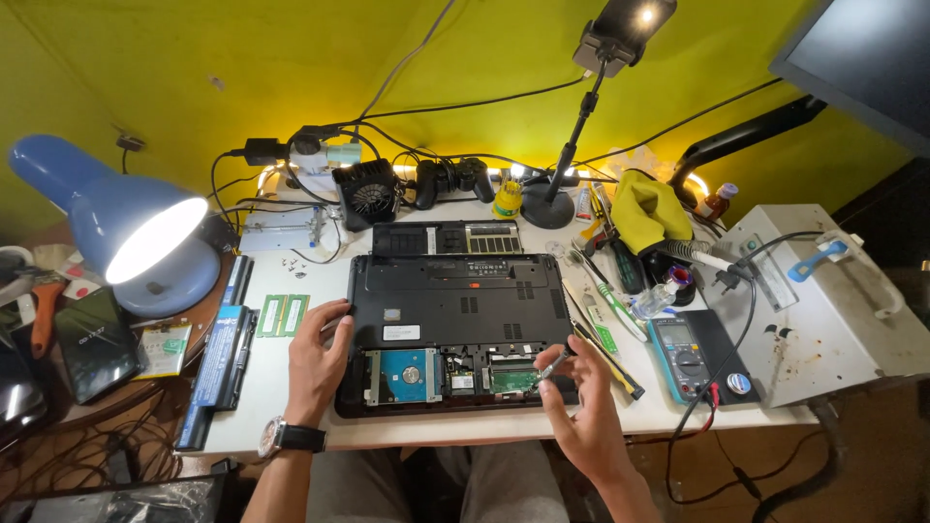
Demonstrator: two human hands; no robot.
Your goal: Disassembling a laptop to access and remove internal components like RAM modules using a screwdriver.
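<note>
The right hand (581, 412), nearest the camera, pinched a slim grey metal screwdriver (550, 366), tip toward 10 o'clock over the open black plastic laptop base (455, 291). The left hand (315, 360), fingers spread, pressed its 9 o'clock edge, steadying it.

A single head-worn camera looks steeply down from above the seated person's lap, facing the far yellow wall (291, 68). The wide lens takes in the whole white workbench (291, 407), near edge to far. An opened laptop (455, 291) lies at centre, close below. A blue desk lamp (126, 228) fills the left, a grey metal box (823, 320) the right.
</note>
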